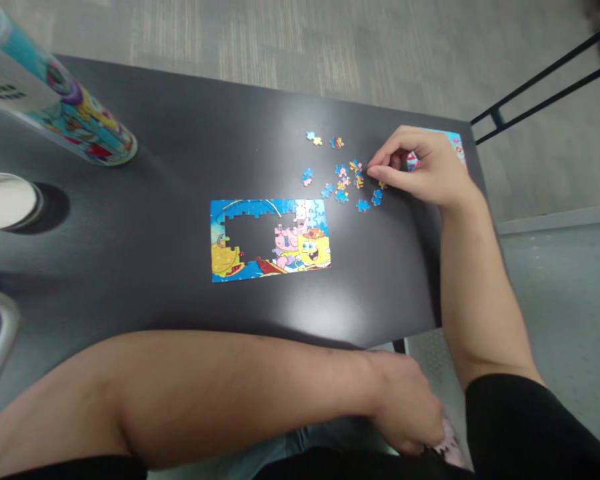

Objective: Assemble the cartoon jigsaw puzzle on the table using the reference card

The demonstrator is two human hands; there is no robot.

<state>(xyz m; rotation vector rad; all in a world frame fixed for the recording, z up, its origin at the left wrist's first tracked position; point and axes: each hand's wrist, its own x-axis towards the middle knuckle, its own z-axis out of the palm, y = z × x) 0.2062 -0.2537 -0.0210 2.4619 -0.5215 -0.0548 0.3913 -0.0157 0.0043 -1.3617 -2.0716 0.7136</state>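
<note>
My right hand (420,163) is over the table's right part, thumb and forefinger pinched together beside a cluster of loose jigsaw pieces (343,195). Whatever is between the fingertips, if anything, is too small to make out. Left of the cluster lies a partly assembled jigsaw puzzle (313,250) with a cartoon picture. Its border is joined, and a dark gap shows in the middle. A few pieces (307,177) lie apart from the cluster. Below the table's front edge, my left hand (407,400) rests near my lap, its fingers mostly hidden.
A tall, colourful cylinder (93,123) stands at the table's far left, with a white-topped round container (7,202) nearer me. Partly behind my right hand lies a colourful printed card (455,143). Black metal bars (545,83) are beyond the table's right end.
</note>
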